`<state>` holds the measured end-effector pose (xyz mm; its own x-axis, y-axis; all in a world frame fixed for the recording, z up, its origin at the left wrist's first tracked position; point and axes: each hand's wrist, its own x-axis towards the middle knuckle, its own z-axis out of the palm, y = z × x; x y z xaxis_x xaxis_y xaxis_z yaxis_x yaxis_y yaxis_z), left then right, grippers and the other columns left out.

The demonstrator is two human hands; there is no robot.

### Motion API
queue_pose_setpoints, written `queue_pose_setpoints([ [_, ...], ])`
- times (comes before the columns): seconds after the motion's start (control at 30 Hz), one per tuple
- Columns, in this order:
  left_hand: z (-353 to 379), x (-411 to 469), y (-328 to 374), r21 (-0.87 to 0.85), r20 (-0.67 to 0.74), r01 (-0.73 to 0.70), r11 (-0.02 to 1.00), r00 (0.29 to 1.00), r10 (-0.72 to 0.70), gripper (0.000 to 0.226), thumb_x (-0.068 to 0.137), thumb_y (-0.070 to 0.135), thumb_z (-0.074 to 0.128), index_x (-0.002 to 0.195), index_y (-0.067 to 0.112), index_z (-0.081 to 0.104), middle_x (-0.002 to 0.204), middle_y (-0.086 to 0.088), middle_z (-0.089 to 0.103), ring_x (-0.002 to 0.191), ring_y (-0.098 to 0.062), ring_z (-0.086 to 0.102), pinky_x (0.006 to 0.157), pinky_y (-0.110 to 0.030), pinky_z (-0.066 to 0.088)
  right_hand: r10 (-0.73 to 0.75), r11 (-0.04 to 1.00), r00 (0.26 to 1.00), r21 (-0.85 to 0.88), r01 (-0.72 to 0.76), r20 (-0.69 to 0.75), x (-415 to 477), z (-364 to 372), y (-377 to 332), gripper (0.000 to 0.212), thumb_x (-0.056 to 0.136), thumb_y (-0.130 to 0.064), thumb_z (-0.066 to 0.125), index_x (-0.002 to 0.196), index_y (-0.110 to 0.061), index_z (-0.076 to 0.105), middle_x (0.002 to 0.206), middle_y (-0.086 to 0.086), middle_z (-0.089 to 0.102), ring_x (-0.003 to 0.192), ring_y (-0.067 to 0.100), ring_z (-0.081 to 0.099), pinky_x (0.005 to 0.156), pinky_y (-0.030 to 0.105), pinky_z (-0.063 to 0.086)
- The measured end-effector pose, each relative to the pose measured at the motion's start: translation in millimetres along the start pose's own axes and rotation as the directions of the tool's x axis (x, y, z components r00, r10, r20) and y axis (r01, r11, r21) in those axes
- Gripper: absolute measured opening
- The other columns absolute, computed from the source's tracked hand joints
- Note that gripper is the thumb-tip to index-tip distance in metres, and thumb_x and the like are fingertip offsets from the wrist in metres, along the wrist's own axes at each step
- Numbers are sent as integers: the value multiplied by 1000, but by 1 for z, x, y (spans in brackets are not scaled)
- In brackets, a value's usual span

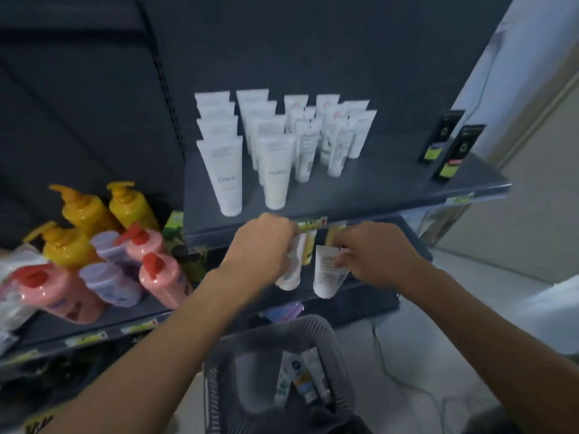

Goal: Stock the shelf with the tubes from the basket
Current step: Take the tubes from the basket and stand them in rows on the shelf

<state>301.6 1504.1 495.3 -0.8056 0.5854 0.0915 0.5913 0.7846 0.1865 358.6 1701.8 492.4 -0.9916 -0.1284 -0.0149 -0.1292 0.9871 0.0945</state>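
Observation:
My left hand (261, 245) grips a white tube (291, 270) by its flat end, cap hanging down, just below the front edge of the grey shelf (376, 189). My right hand (372, 255) pinches a second white tube (329, 274) by its upper end, also cap down. A yellowish tube (308, 245) shows between the two hands; who holds it I cannot tell. On the shelf stand rows of white tubes (250, 145), caps down. The grey basket (310, 346) sits below my arms with several tubes (302, 380) inside.
Two black boxes (454, 148) stand at the shelf's right end. To the left, a lower shelf carries yellow pump bottles (106, 208), pink pump bottles (156, 274) and lilac bottles (109, 280). A pale floor and wall lie on the right.

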Motion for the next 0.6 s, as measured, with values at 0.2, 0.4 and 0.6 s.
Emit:
queue_pose_setpoints([
  [0.2, -42, 41, 47, -40, -119, -79, 996, 990, 73, 25, 77, 19, 67, 101, 22, 61, 91, -5, 66, 85, -28, 63, 69, -42, 56, 72, 997, 996, 4, -72, -59, 4, -60, 73, 26, 85, -50, 64, 103, -32, 68, 102, -4, 70, 97, 21, 62, 69, 33, 46],
  [0.4, -47, 115, 92, -139, -186, -32, 990, 983, 5, 20, 80, 20, 68, 99, 28, 66, 93, 4, 71, 88, -19, 65, 74, -39, 58, 44, 999, 986, 36, -39, -160, 35, -81, 160, 24, 82, -48, 68, 97, -30, 67, 94, -5, 68, 93, 22, 62, 74, 36, 50],
  [0.6, -34, 184, 125, -178, -274, 30, 984, 958, -79, 18, 85, 17, 68, 99, 26, 75, 95, 10, 71, 88, -9, 64, 78, -26, 54, -25, 997, 988, 62, 34, -152, 102, -85, 238, 25, 83, -47, 69, 103, -31, 68, 96, -6, 68, 91, 21, 63, 69, 32, 42],
])
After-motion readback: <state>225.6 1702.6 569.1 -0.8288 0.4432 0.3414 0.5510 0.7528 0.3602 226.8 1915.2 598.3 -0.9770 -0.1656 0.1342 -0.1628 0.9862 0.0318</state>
